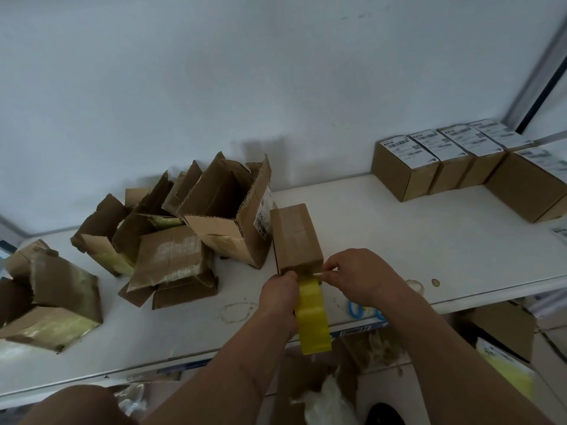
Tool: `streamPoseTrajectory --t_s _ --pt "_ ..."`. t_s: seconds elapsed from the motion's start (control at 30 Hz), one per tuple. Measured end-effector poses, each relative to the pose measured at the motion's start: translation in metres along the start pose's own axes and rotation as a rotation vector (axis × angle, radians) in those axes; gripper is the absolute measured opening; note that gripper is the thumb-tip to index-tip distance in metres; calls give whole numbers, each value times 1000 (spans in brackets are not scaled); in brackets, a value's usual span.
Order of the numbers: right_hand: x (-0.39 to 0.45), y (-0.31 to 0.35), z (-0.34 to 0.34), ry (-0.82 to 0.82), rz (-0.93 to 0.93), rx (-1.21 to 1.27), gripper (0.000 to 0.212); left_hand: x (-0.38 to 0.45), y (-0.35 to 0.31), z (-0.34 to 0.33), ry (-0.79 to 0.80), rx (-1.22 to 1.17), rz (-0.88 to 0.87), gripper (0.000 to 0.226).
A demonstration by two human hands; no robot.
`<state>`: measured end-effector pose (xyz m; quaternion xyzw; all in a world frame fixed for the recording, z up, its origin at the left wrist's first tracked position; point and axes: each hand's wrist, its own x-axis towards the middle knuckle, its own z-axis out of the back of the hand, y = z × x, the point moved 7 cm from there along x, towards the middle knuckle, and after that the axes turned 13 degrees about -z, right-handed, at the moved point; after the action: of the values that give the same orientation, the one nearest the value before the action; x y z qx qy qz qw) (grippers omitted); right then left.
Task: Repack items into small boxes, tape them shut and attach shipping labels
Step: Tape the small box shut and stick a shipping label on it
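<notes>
Both my forearms reach forward from the bottom of the view over the front edge of the white shelf. My left hand is curled round a roll of yellow tape, which stands on edge just below my knuckles, its wide band facing me. My right hand pinches the free end of the tape between thumb and fingertips, right at the near end of the small box. That box is closed, lies lengthwise away from me near the middle of the shelf, and touches both my hands at its near face. Just left of it stands a tall opened carton with its flaps up and a printed label on its side; further left is a heap of torn, emptied cartons, and another crushed one lies near the left edge. At the far right of the shelf, against the wall, sits a row of sealed small boxes with white shipping labels on top. Something with blue loops, mostly hidden under my right wrist, lies on the shelf; I cannot tell what it is.
</notes>
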<state>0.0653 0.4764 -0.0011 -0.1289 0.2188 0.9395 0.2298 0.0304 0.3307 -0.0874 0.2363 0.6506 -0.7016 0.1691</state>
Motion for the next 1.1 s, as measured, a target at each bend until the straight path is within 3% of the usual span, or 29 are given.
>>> streamPoseTrajectory --t_s 0.17,0.4,0.47,0.53,0.67,0.77,0.87,1.1 --pt "11 -40 4 43 -138 -31 29 0 -3 2 40 1 15 10" --pt "34 -60 -21 -133 -237 49 44 -9 -15 5 95 77 -22 7" --pt "32 -49 -19 -279 -177 41 47 -10 -17 7 105 104 -39 8" --pt "26 -25 -9 -401 2 163 42 -8 -18 9 101 161 -71 11" --pt "26 21 -15 -266 293 205 48 -4 -18 10 110 153 -111 15" --pt "38 25 -25 -205 299 172 53 -3 -18 11 130 178 -119 15" --pt "44 23 -26 -226 294 213 48 -13 -28 18 164 252 -161 28" --pt "48 25 -37 -275 284 192 51 -11 -24 48 151 302 -197 24"
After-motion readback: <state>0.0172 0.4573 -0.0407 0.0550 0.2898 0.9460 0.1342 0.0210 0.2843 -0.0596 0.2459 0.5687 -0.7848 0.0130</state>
